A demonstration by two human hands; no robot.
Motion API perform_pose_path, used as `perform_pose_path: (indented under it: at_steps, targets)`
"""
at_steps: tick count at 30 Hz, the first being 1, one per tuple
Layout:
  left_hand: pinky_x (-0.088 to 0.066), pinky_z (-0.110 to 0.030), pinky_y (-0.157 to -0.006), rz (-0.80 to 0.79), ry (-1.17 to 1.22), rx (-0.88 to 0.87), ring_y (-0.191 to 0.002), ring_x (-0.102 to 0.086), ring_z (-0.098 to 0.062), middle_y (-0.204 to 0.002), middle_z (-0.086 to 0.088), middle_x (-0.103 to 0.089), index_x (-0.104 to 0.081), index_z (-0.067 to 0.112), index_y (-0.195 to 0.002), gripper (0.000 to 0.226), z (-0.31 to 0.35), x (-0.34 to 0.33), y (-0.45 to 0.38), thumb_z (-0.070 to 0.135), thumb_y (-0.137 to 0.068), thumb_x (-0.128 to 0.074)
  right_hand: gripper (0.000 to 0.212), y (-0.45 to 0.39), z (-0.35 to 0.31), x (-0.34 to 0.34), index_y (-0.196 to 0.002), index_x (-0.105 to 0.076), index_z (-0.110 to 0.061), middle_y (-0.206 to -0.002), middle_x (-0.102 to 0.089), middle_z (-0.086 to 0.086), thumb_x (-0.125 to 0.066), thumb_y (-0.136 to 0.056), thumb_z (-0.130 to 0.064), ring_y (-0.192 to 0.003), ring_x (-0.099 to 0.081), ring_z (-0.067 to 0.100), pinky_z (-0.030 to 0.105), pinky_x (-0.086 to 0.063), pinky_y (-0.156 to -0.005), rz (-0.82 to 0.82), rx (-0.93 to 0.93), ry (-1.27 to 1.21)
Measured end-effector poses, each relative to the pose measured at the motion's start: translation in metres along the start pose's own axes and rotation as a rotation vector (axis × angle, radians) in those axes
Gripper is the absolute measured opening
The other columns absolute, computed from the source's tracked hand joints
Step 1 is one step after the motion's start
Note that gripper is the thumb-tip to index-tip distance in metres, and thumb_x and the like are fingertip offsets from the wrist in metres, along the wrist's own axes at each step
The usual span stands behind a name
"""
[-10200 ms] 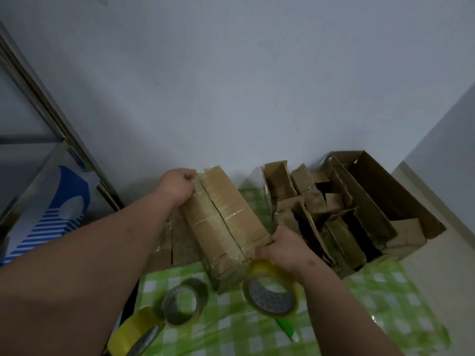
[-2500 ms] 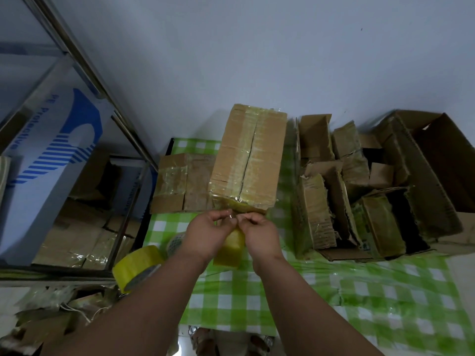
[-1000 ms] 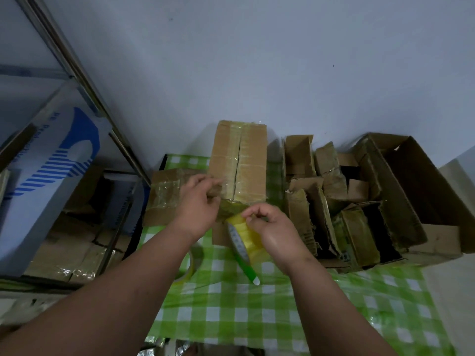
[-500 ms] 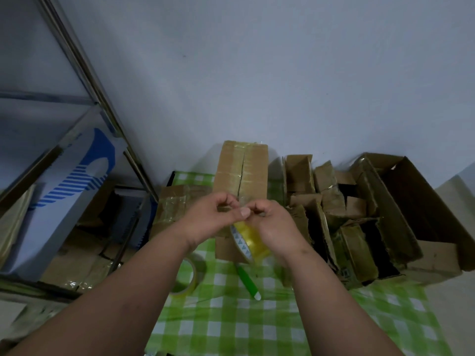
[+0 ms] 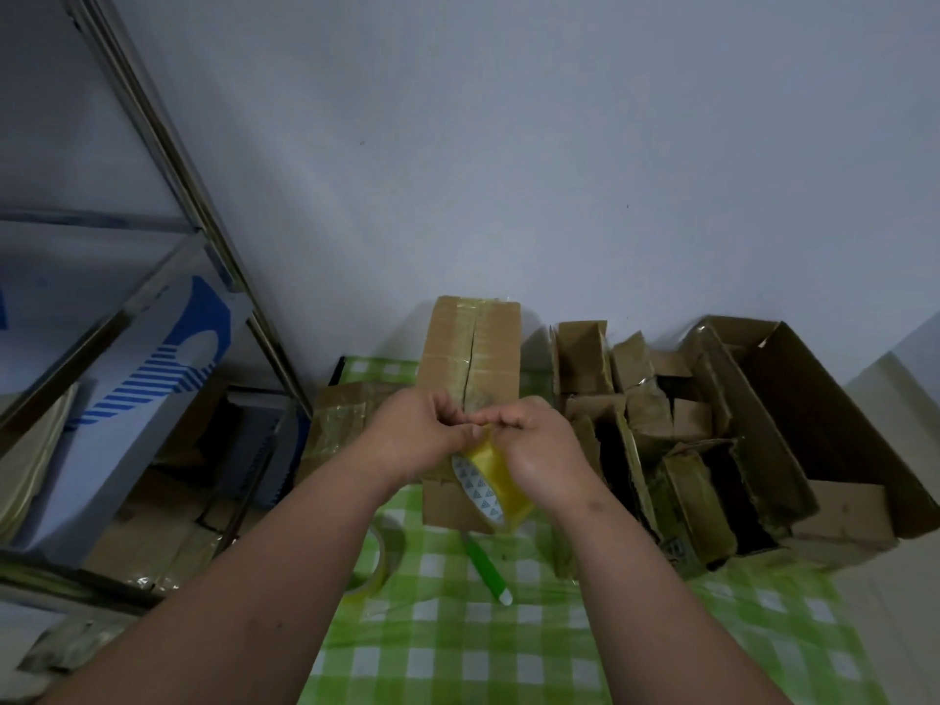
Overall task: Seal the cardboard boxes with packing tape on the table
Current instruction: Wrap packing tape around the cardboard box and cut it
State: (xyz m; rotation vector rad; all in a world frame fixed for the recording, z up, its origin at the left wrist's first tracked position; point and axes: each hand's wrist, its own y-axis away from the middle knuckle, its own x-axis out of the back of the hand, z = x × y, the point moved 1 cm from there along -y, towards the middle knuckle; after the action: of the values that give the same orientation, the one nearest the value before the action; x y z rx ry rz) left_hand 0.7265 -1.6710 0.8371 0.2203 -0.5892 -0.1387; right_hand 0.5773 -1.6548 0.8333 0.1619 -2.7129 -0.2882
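A long cardboard box [image 5: 475, 348] lies on the green checked table [image 5: 458, 633], its top seam running away from me, with old tape on it. My right hand [image 5: 539, 450] grips a yellow tape roll [image 5: 491, 488] in front of the box's near end. My left hand [image 5: 422, 432] meets it fingertip to fingertip and pinches at the tape's edge on top of the roll. A taped flat box [image 5: 338, 419] lies to the left of the long one.
A second tape roll [image 5: 379, 562] and a green-handled cutter [image 5: 486, 567] lie on the cloth under my arms. Several open, worn boxes [image 5: 661, 450] crowd the right side, with a large open carton [image 5: 824, 424] beyond. A metal shelf rack [image 5: 168, 277] stands left.
My left hand left the box's side and came to the roll, fingertips now meeting my right hand's. The roll stays in my right hand. The camera tilted up a little.
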Motion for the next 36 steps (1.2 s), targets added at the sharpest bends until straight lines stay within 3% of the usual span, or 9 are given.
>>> perform_pose_path:
  at_steps: [4,7,11,13,15,18,22,31,36]
  targets:
    - [-0.042,-0.023,-0.061,0.026,0.012,-0.031,-0.07,-0.058,-0.009,-0.072,0.005,-0.065,-0.064,0.018,-0.069,0.018,0.005,0.0,0.006,0.017,-0.083,-0.075,0.034,0.005,-0.003,0.0,-0.13,-0.063,-0.017,-0.108,-0.044,-0.003,-0.048,-0.101,-0.009,-0.104,-0.048,0.009,-0.005,-0.032,-0.077,-0.046,0.093,0.118]
    - [-0.046,-0.025,-0.063,0.053,0.051,-0.014,-0.073,-0.058,-0.011,-0.077,0.0,-0.066,-0.061,0.018,-0.07,0.019,0.001,0.001,0.01,0.012,-0.085,-0.072,0.047,0.01,-0.005,0.006,-0.142,-0.046,-0.028,-0.113,-0.053,-0.005,-0.057,-0.097,-0.019,-0.102,-0.054,0.009,0.013,-0.04,-0.086,-0.058,0.109,0.106]
    - [-0.057,-0.051,-0.085,0.089,0.457,0.165,-0.089,-0.062,-0.03,-0.089,-0.014,-0.065,-0.057,0.015,-0.072,0.021,-0.013,0.012,0.011,0.009,-0.089,-0.068,0.007,0.015,0.002,0.018,-0.086,-0.061,-0.024,-0.083,-0.06,-0.009,-0.068,-0.088,-0.024,-0.08,-0.057,0.01,0.029,-0.043,-0.073,-0.128,0.031,-0.07]
    - [-0.059,-0.045,-0.078,0.062,0.539,0.205,-0.094,-0.063,-0.034,-0.098,-0.022,-0.064,-0.054,0.012,-0.075,0.02,-0.015,0.015,0.014,0.011,-0.092,-0.066,0.019,0.018,0.005,0.018,-0.07,-0.057,-0.018,-0.072,-0.05,-0.001,-0.067,-0.078,-0.031,-0.071,-0.049,0.014,0.033,-0.035,-0.07,-0.185,0.042,-0.111]
    - [-0.059,-0.042,-0.077,0.044,0.55,0.193,-0.092,-0.063,-0.033,-0.106,-0.028,-0.063,-0.053,0.012,-0.077,0.02,-0.014,0.015,0.017,0.015,-0.093,-0.066,0.02,0.021,0.005,0.015,-0.069,-0.054,-0.018,-0.071,-0.047,0.001,-0.063,-0.074,-0.035,-0.071,-0.046,0.015,0.033,-0.032,-0.07,-0.223,0.059,-0.162]
    - [-0.059,-0.045,-0.078,0.118,0.523,0.175,-0.091,-0.062,-0.031,-0.106,-0.029,-0.063,-0.053,0.011,-0.077,0.02,-0.014,0.018,0.021,0.016,-0.093,-0.065,0.022,0.024,0.006,0.014,-0.078,-0.056,-0.018,-0.074,-0.05,-0.002,-0.065,-0.091,-0.032,-0.071,-0.047,0.01,0.03,-0.036,-0.069,-0.261,0.125,-0.069]
    - [-0.055,-0.059,-0.085,0.203,0.503,0.166,-0.09,-0.061,-0.032,-0.093,-0.023,-0.062,-0.052,0.011,-0.074,0.023,-0.015,0.016,0.024,0.013,-0.095,-0.062,0.024,0.021,0.001,0.018,-0.074,-0.055,-0.02,-0.068,-0.048,-0.008,-0.064,-0.093,-0.031,-0.062,-0.044,0.004,0.023,-0.035,-0.06,-0.233,0.182,0.026]
    - [-0.059,-0.037,-0.076,0.368,0.59,0.116,-0.09,-0.071,-0.019,-0.088,-0.011,-0.072,-0.055,0.007,-0.086,0.014,-0.007,0.031,0.03,0.012,-0.098,-0.057,0.023,0.016,-0.004,0.054,-0.075,-0.06,-0.013,-0.073,-0.056,0.002,-0.065,-0.069,-0.035,-0.071,-0.053,0.016,0.032,-0.037,-0.071,-0.325,0.101,-0.087]
    - [-0.058,-0.04,-0.08,0.359,0.645,0.122,-0.091,-0.069,-0.023,-0.09,-0.014,-0.069,-0.052,0.01,-0.079,0.02,-0.006,0.034,0.021,0.011,-0.098,-0.056,0.022,0.015,-0.002,0.056,-0.078,-0.06,-0.014,-0.074,-0.061,-0.006,-0.063,-0.075,-0.035,-0.071,-0.057,0.009,0.028,-0.04,-0.07,-0.39,0.103,-0.12]
